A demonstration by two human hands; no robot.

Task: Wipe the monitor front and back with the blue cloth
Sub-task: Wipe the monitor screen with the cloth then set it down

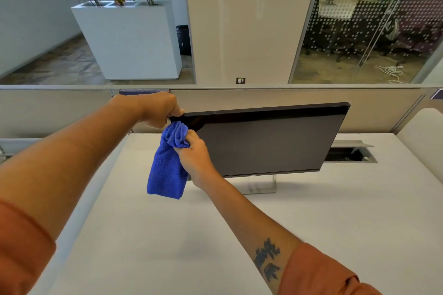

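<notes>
Right hand (191, 151) grips the bunched blue cloth (167, 165) at the monitor (263, 143) screen's upper left corner; left hand (160, 109) clamps that corner. Front wiping looks barely begun; back remains.

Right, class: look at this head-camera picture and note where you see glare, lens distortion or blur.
In the head view, the dark monitor screen carries a soft pale sheen across its upper part; the wide-angle lens bends the partition top and stretches both forearms toward the corners; the left hand, right hand and blue cloth look fairly sharp, while the monitor stand looks slightly smeared.
</notes>
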